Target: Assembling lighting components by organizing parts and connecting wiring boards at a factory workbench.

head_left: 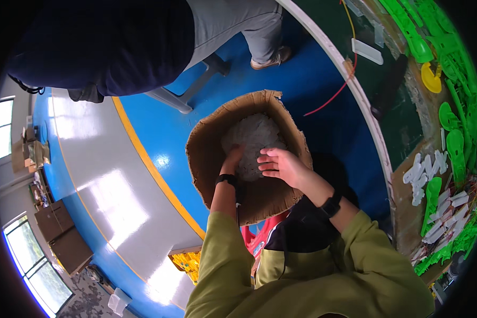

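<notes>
Brown cardboard box (206,159), open top, sits on the blue floor (312,90) in front of the person, tilted toward the camera. Inside, a heap of small white translucent plastic pieces (254,135) fills the far half of the box, up against its far wall.

Left hand (232,159) reaches down into the box, fingers pushed into the near edge of the heap. Fingertips are buried in the pieces, so cannot tell whether it is clenched on any or loose. Black band on that wrist, olive sleeve behind it.

Right hand (281,165) is over the box's right side, fingers spread and slightly curled, palm facing left, released, nothing held. It hovers just beside the heap's near right edge, near the left hand but apart from it. Black watch (329,204) on that wrist.

The heap lies just beyond both hands, toward the box's far wall; left hand touches it, right hand looks just above it.

Workbench (403,132) runs along the right, white rim curved by the lens. On it: green plastic parts (450,143), a yellow disc-shaped part (432,79), white flat pieces (424,175) near its near edge. Another person stands at the top, dark top, grey trousers, one shoe (273,58) on the blue floor. A yellow line (148,164) splits blue floor from grey.
</notes>
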Motion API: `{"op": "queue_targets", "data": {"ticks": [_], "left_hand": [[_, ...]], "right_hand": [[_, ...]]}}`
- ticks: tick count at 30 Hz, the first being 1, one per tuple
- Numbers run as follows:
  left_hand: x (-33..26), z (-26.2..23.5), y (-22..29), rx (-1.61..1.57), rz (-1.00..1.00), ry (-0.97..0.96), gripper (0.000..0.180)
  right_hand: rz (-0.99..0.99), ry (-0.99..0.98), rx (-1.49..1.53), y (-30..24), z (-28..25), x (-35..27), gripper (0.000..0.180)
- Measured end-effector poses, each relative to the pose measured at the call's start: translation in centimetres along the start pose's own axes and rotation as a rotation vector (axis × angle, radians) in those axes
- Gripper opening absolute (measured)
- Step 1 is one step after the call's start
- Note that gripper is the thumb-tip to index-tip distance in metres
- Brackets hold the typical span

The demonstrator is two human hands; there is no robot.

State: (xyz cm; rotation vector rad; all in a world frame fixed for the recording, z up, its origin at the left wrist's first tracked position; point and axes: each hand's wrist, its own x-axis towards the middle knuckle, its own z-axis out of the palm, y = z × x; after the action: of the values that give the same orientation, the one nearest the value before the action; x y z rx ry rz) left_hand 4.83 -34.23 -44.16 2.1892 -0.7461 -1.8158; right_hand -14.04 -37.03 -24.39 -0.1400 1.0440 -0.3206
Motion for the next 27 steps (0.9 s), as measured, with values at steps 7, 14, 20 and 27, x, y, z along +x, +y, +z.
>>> {"op": "queue_targets", "data": {"ticks": [7, 14, 20, 27], "left_hand": [[9.5, 2.1, -11.0, 0.241, -0.028, 0.064, 0.071], [3.8, -0.4, -9.6, -0.011, -0.073, -0.010, 0.071], [0.7, -2.6, -4.0, -0.231, -0.100, -0.054, 0.070], [1.5, -1.3, -3.3, 0.099, -0.057, 0.091, 0.079]], "right_hand": [[0.100, 0.094, 0.174, -0.8, 1.9, 1.8, 0.032], [0.203, -0.125, -0.184, 1.6, 6.8, 6.7, 0.031], [-0.077, -0.139, -0.728, -0.8, 3.6, 8.5, 0.030], [0.156, -0.030, -0.630, -0.3, 2.8, 7.1, 0.028]]}}
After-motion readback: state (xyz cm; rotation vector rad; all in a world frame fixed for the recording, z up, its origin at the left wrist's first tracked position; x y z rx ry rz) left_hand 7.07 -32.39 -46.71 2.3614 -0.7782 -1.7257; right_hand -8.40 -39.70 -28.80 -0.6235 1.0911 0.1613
